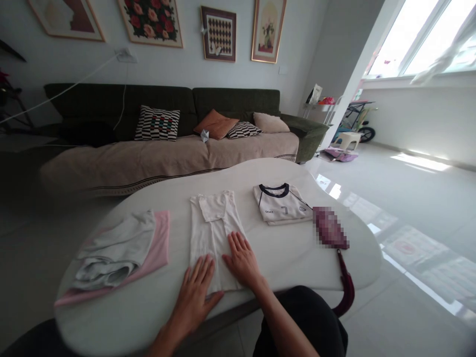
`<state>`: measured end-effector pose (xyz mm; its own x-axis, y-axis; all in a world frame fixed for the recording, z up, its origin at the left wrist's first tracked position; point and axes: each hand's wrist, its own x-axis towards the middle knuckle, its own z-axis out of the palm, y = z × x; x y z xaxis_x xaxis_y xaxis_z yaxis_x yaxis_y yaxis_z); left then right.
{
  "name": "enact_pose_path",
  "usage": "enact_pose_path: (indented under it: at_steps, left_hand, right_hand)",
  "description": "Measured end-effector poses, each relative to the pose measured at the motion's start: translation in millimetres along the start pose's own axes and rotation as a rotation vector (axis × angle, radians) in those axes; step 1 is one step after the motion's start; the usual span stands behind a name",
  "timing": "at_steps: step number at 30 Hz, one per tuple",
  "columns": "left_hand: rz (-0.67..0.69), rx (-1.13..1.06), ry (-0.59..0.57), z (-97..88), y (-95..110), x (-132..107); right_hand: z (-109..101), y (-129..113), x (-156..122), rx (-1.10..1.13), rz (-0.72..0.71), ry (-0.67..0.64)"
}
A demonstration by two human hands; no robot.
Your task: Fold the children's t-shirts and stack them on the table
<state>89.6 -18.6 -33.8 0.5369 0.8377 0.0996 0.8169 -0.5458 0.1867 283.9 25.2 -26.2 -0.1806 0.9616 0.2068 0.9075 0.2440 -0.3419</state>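
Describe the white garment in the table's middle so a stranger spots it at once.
Find the rounded white table before the dark green sofa. Between grey clothing on pink cloth and a dark-collared shirt lies a long folded white garment. Of the three, it alone has the left hand and right hand resting on it.

The middle garment [215,237] is plain white, the dark-collared shirt [281,205] white, the pixelated object [329,229] apparently maroon.

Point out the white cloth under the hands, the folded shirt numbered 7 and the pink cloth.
White cloth [213,235]: head view, middle of its flat body.
Folded shirt [279,204]: head view, middle of its front.
Pink cloth [161,242]: head view, its uncovered right-hand part.
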Motion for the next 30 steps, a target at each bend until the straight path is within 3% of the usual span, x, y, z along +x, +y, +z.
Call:
enact_pose_path:
  at_steps: [7, 12, 17, 20, 25, 30]
  left_hand:
    - [0.031, -0.024, -0.146, -24.3, 6.3, 1.5]
    - [0.045, -0.019, -0.139, -28.2, 7.1, -13.4]
    - [0.064, -0.037, -0.118, -26.9, 2.3, -38.2]
    - [0.034, -0.010, -0.094, -23.7, 2.5, -50.0]
    - [0.061, 0.053, -0.024, -22.8, 6.8, -56.0]
    - [0.122, -0.022, -0.027, -29.9, -1.2, -74.6]
  right_hand:
    - [-5.5, -6.4, -2.9, -0.087, 0.017, -0.101]
    - [-22.3, -13.8, -8.3, -0.087, 0.028, -0.149]
    - [-47.4, -6.3, -47.4, -0.009, -0.022, -0.094]
    - [-38.8, -7.5, -82.1, -0.135, -0.064, -0.185]
    - [-14.8, -29.4, -111.1, -0.372, 0.017, -0.025]
    - [-33.1, -48.0, -122.6, -0.334, -0.017, -0.032]
